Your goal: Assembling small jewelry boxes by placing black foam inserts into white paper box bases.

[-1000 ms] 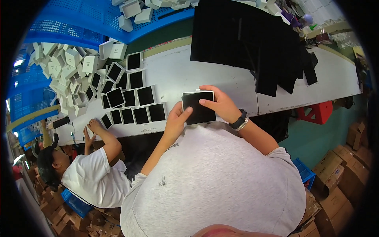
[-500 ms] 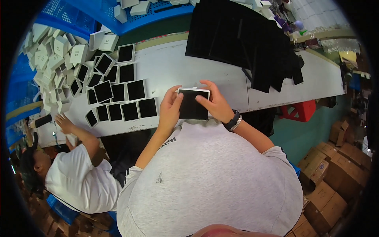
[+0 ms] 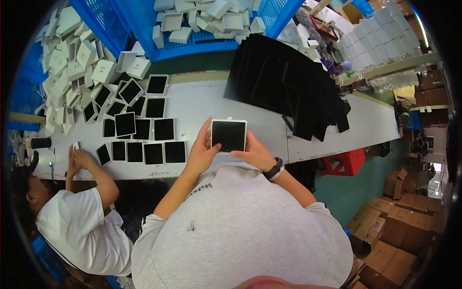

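Left hand (image 3: pixel 202 151): curled, gripping white box (image 3: pixel 229 135) at left edge.
Right hand (image 3: pixel 255 153): curled, gripping right edge.
Change: box raised slightly, black pad now flush inside.

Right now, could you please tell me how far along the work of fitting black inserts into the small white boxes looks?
Done: rows of white boxes with black inserts lie on the white table. In hand: the left hand and right hand hold one fitted white box. Left: a heap of white boxes, more in the blue crate, and a stack of black sheets.
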`<state>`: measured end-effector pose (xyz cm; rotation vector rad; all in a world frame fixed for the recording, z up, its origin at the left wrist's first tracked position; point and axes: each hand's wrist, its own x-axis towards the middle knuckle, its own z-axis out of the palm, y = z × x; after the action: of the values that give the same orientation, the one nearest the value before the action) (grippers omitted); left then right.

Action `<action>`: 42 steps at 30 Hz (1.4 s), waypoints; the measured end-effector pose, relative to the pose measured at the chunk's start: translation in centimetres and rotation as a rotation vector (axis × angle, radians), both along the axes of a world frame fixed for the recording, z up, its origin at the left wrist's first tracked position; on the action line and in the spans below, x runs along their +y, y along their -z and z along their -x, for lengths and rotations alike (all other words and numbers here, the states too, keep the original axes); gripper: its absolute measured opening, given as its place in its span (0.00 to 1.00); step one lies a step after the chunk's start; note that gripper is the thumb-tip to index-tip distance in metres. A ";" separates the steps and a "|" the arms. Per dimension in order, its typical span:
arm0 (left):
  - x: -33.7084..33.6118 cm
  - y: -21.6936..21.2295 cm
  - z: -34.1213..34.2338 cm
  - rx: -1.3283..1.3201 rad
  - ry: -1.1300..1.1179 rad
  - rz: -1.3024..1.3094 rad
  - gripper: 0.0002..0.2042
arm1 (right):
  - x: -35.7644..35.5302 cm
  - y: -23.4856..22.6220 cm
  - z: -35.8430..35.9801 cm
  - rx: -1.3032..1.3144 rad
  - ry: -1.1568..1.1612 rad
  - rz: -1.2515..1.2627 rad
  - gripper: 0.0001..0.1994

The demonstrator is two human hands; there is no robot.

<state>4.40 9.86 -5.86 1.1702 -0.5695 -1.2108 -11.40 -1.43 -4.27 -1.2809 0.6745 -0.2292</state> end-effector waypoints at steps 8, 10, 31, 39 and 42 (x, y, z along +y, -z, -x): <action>0.4 -0.9 -1.4 -0.391 -0.073 -0.255 0.27 | -0.1 0.0 -1.3 0.047 -0.142 0.060 0.28; 1.1 0.9 -3.8 -0.866 -0.231 -0.233 0.24 | -1.0 0.1 -1.8 0.046 -0.199 0.089 0.28; -29.0 10.5 -42.4 -1.256 -0.556 -0.345 0.35 | -22.1 1.3 -0.9 0.934 0.398 1.517 0.23; -32.9 10.4 -43.7 -1.509 -0.396 -0.730 0.21 | -22.1 0.0 4.3 0.577 0.580 0.970 0.15; -31.3 8.6 -41.4 -1.510 -0.506 -0.433 0.13 | -23.5 3.1 7.0 0.181 0.911 0.629 0.17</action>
<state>45.77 -21.42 -14.49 2.3570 -1.0062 0.2117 -18.45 -24.89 -7.39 -1.5114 1.3920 -1.1507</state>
